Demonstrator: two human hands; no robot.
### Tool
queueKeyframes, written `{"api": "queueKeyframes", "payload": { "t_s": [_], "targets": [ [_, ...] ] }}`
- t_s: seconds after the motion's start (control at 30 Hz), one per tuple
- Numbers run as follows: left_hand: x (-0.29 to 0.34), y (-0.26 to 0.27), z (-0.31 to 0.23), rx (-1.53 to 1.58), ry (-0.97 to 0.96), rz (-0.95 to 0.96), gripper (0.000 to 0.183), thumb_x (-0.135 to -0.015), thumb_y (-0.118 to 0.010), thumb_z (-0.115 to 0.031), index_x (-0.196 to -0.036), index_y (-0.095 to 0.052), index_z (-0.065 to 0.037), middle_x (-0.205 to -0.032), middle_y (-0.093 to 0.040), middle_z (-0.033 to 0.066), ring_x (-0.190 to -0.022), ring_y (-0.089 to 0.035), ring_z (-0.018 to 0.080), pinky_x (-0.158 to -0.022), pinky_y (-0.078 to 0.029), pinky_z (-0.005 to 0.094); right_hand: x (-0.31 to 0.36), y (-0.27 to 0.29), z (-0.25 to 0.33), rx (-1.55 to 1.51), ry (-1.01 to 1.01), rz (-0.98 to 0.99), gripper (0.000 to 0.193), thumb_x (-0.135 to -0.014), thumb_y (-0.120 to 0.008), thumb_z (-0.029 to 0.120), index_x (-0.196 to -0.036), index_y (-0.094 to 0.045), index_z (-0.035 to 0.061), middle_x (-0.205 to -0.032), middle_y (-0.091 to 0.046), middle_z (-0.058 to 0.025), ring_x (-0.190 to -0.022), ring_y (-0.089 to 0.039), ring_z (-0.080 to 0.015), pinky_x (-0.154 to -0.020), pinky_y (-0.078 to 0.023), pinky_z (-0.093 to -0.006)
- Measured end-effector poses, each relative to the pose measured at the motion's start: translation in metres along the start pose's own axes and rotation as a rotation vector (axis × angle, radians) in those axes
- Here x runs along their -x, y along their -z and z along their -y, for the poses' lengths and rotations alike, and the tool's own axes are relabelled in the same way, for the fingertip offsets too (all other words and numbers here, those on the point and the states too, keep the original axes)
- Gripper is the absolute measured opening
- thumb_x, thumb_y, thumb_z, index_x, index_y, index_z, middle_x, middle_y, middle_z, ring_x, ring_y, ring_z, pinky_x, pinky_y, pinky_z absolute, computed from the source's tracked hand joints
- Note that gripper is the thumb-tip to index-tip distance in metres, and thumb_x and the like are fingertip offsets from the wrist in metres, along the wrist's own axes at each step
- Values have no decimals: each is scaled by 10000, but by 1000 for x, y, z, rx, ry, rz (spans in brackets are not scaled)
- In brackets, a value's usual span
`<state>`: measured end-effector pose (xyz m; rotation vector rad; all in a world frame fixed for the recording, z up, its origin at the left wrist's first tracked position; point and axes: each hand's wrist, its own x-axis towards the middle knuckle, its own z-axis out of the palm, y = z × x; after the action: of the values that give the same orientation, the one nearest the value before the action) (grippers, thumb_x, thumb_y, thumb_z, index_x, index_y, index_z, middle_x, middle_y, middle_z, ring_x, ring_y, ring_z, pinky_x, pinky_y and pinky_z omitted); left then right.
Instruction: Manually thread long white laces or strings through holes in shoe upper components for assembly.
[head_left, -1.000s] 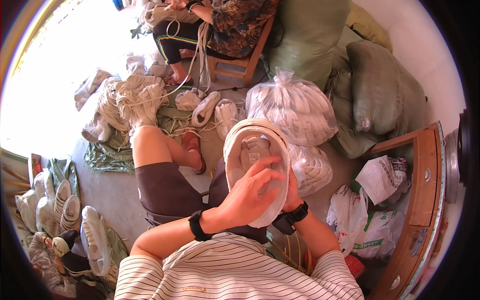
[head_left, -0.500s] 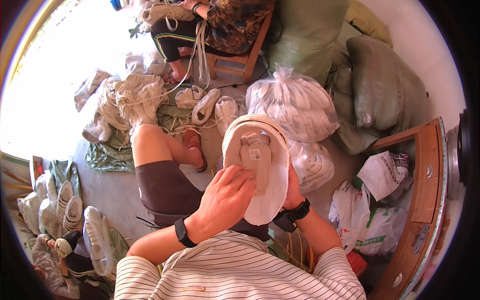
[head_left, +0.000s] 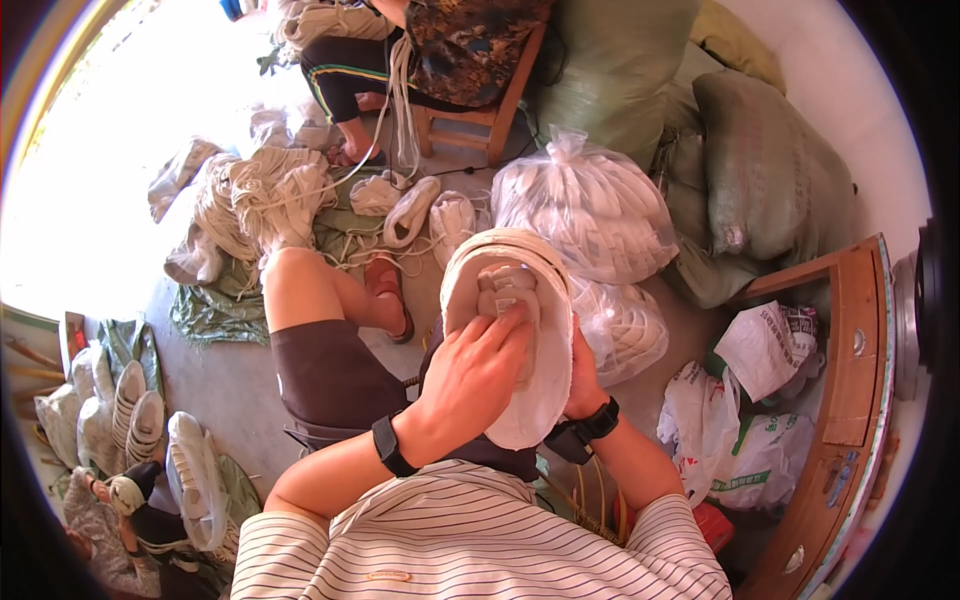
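Note:
In front of me is a pale, oval shoe upper (head_left: 548,385), its hollow inside facing up at me. A padded tongue (head_left: 508,285) with a small label lies within it. My left hand (head_left: 470,375) comes across from the left, fingers bent together and pressed on the tongue inside; its thumb is mostly hidden. My right hand (head_left: 585,375) is wrapped round the right side of the upper and holds it up; the fingers behind it are out of sight. Each wrist wears a black band.
A clear bag of shoe uppers (head_left: 585,205) stands just beyond, with large green sacks (head_left: 770,170) behind. Heaped uppers and laces (head_left: 265,200) lie at the left. A person sits on a wooden chair (head_left: 497,140) ahead. At right is a wooden cabinet (head_left: 850,390) with plastic bags.
My left hand has moved right and further into the upper, its fingers now covering part of the tongue and label. The upper has shifted slightly left in my right hand.

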<state>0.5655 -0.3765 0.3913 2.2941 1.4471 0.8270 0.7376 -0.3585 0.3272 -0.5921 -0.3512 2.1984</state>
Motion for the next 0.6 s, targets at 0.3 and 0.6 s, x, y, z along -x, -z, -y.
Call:
{"api": "queueKeyframes", "payload": {
  "t_s": [0.3, 0.6],
  "targets": [
    [8, 1, 0, 69, -125, 127, 177, -762, -657, -77, -932, -625, -40, -1169, -588, 103, -914, -585, 254, -806, -474, 387, 1, 9, 2, -41, -20, 53, 586, -979, -340, 525, -1378, -403, 101, -1320, -506, -106, -1181, -512, -240, -1001, -429, -393],
    [19, 3, -4, 91, -129, 160, 164, -756, -683, -112, -897, -627, -50, -1170, -586, 98, -934, -580, 254, -822, -461, 380, 4, 4, 0, 19, -15, -18, 591, -975, -350, 527, -1378, -403, 98, -1319, -508, -112, -1189, -508, -248, -1010, -421, -400]
  ]
}}
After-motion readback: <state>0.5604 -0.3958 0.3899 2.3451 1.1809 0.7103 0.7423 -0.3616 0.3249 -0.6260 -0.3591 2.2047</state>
